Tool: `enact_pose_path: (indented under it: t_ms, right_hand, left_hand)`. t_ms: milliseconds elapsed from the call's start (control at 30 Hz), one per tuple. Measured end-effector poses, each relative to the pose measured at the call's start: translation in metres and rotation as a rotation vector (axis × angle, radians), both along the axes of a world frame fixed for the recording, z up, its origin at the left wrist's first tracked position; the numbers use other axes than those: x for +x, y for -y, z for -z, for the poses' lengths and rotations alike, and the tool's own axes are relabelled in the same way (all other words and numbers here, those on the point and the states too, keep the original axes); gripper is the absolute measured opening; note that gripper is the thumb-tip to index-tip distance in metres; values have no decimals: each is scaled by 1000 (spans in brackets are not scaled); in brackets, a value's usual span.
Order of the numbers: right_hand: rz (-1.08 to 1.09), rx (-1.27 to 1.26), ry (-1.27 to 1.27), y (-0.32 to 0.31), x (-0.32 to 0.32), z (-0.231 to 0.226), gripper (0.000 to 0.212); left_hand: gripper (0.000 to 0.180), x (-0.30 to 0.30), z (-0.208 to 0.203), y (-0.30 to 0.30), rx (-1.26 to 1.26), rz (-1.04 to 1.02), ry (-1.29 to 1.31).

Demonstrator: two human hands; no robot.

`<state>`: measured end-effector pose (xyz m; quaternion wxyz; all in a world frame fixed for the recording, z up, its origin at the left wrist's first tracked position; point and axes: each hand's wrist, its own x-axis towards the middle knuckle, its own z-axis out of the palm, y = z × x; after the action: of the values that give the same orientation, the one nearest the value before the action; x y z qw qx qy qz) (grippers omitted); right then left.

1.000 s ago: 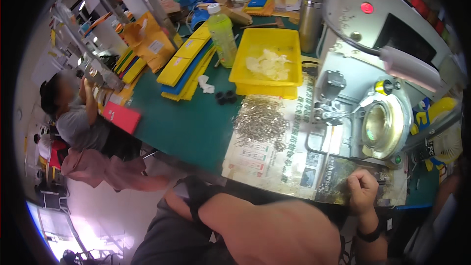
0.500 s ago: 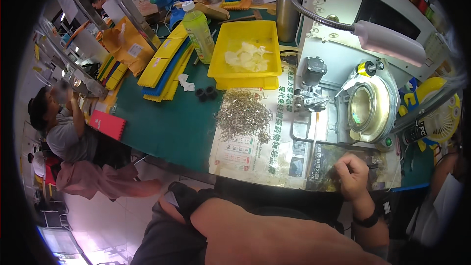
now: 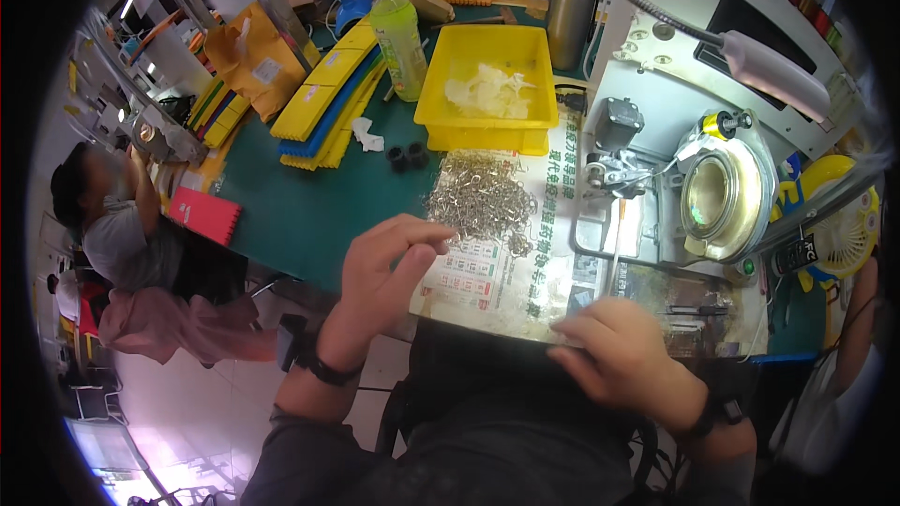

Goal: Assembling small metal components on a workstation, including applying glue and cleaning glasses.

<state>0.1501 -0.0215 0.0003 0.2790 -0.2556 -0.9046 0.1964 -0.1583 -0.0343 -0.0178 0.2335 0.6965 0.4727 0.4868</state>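
The yellow bin is holding crumpled, pale, thin sheets. Just left of it, a capped bottle is containing yellow-green liquid; right of its far end, a steel flask is standing closed. In front of the bin, a heap of small metal pieces is lying on a printed paper sheet.

That sheet is showing large green characters and small grid-like print with red marks. The bottle is wearing a printed label; well left of the bin, an orange-brown envelope is carrying a white one.

The left hand is reaching in front of the bin to the heap's near edge, thumb and fingers narrowly spaced; whether they are pinching a piece, I cannot tell. Farther right and nearer the person, the right hand is curling loosely, thumb apart from its fingers.
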Motion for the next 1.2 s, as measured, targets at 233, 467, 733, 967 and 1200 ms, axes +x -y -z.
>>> enact_pose_path:
  t_ms: [233, 467, 733, 967, 1200]
  right_hand:
    - [66, 52, 123, -14, -34, 28, 26]
    - [134, -237, -115, -16, -8, 19, 25]
    - [395, -701, -1078, -55, -14, 24, 17]
    - [401, -572, -1186, -86, -26, 25, 9]
    - [399, -465, -1113, -91, -26, 28, 7]
  left_hand:
    - [16, 1, 38, 4, -136, -152, -4]
    - [15, -15, 41, 12, -264, -200, -22]
    - [36, 64, -42, -42, 274, -5, -493]
    - [25, 108, 0, -112, 95, 268, -568]
    - [23, 114, 0, -116, 330, 140, -623]
